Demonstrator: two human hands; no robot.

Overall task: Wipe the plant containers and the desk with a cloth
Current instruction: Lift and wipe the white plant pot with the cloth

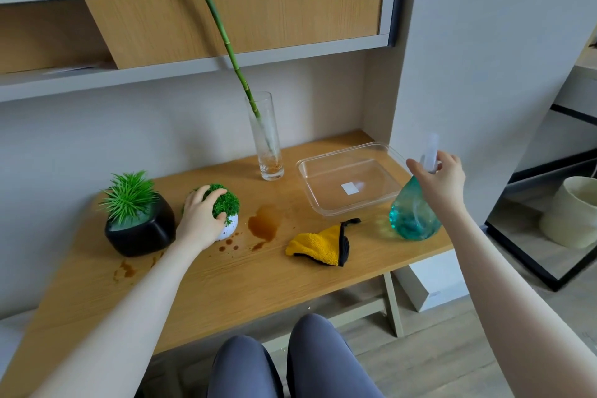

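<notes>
The left hand (202, 220) is curling round the small white pot (230, 229) of moss-like greenery, fingers spread over its top, while the right hand (441, 182) is gripping the neck of the teal spray bottle (414, 215), thumb and fingers wrapped about the pale nozzle. The yellow cloth (318, 245) is lying crumpled and untouched on the desk (226, 281), just in front of the clear tray (347, 179) and left of the bottle. A brown spill (265, 224) is sitting between the white pot and the cloth, with smaller drips beside the pot and near the black pot (140, 229). Sliding the white pot towards the cloth would likely be dragging it through the puddle and smearing it wider; lifting would be safer. The tall glass vase (266, 139), behind the spill, is holding a long leaning stem and looks easy to tip if an arm is brushing it. The tray is crowding the space behind the cloth.
</notes>
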